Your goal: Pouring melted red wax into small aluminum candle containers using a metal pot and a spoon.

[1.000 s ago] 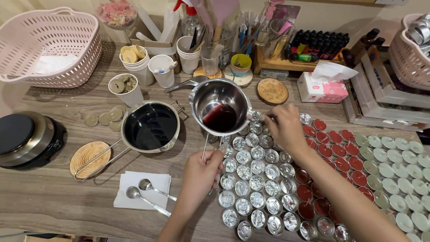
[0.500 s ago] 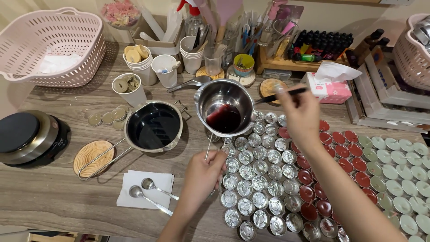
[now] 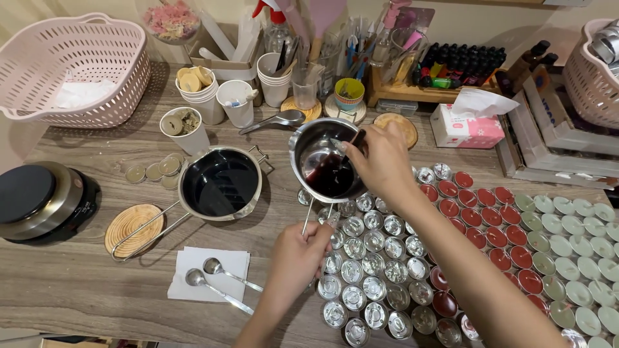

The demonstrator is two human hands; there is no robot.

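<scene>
The small round stainless-steel melting pot with dark red liquid wax pooled in its bottom hangs in the air above the wooden bench, over the near edge of a field of empty silver tealight cups. The left hand is closed tight around the pot's thin wire handle, which is the one sensible place to hold it; the steel wall is probably hot. It looks light and rigid, but the liquid will likely slosh and spill if it tips, so it wants a level, steady grip. The right hand is pinched shut on a thin dark stirring stick, whose tip dips into the red wax. Just left of the pot sits a wider steel pan with a dark inside, and red filled tealights lie to the right
</scene>
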